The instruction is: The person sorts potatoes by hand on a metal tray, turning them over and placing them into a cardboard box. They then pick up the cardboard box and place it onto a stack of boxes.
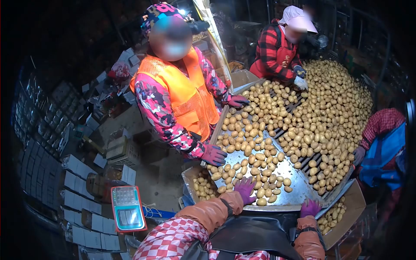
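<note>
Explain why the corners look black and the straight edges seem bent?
Head view: a fisheye lens bows the table rim and blackens the corners; light falls on the potatoes, glints off bare metal near the left hand, leaves the stacked boxes dim.

Warm light falls on the potatoes [329, 108] while the fisheye-bent edges sink into black vignette.

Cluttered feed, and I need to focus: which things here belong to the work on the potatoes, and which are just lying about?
In the job:
- left hand on the potatoes
- right hand at the metal table edge
- cardboard box and second box, both holding potatoes

Lying about:
- scale
- stacked flat cartons on the floor
</note>
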